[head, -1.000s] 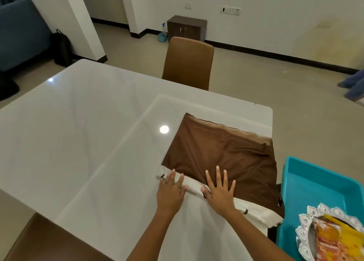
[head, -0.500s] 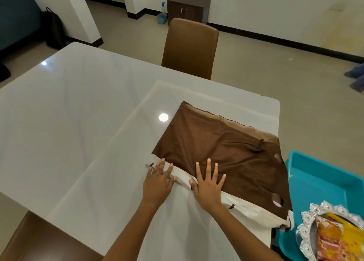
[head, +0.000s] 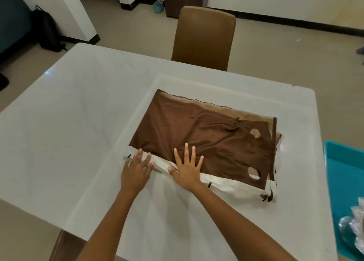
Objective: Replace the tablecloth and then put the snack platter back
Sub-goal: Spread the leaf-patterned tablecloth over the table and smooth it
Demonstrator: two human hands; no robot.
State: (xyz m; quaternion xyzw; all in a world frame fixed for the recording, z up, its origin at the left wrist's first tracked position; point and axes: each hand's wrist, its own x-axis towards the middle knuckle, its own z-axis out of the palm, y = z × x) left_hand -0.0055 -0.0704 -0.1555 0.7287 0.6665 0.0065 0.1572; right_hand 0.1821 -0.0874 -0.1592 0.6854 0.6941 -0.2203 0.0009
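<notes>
Brown folded tablecloth (head: 204,136) lay on the white desk (head: 69,122), right of centre, with a white band along its near edge. Nearest the camera, both forearms reached forward. The left hand (head: 136,172) rested flat at the cloth's near left corner, grip wide, fingers straight on the white band. The right hand (head: 187,167) pressed flat just beside it, grip wide, fingers spread onto the brown fabric. At the right edge, a teal tray (head: 342,174) held the silver-rimmed snack platter (head: 354,223), mostly out of frame, well apart from the cloth. Beyond the desk stood a brown chair (head: 204,37).
</notes>
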